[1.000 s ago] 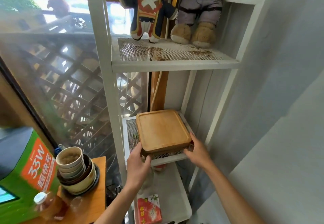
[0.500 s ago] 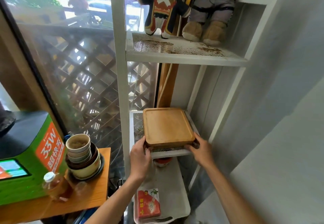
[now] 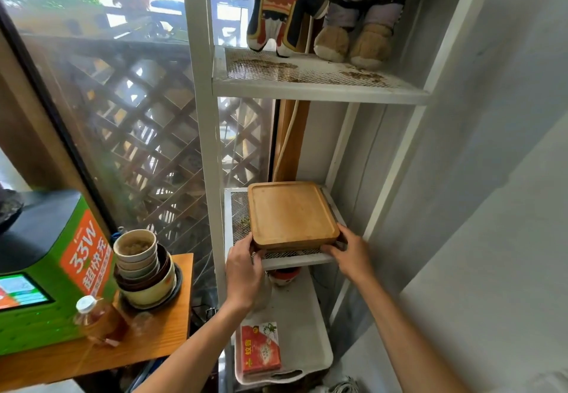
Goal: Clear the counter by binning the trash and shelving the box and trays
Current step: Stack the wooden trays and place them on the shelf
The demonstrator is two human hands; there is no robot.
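- While I stand at a white rack [image 3: 203, 134] beside a grey wall, my left hand [image 3: 242, 272] and right hand [image 3: 352, 255] grasp the wooden trays' [image 3: 292, 212] near corners.
- Trays sit on the mesh middle shelf [image 3: 296, 258], twelve o'clock.
- Two plush toys [image 3: 322, 14] stand on the top shelf.

Two bare forearms, no sleeves

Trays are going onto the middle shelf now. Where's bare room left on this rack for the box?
Top mesh shelf: bare strip in front of the plush toys. Middle shelf: the wooden trays, gripped by left hand and right hand, nearly fill it. White tray below: free behind the red packet.
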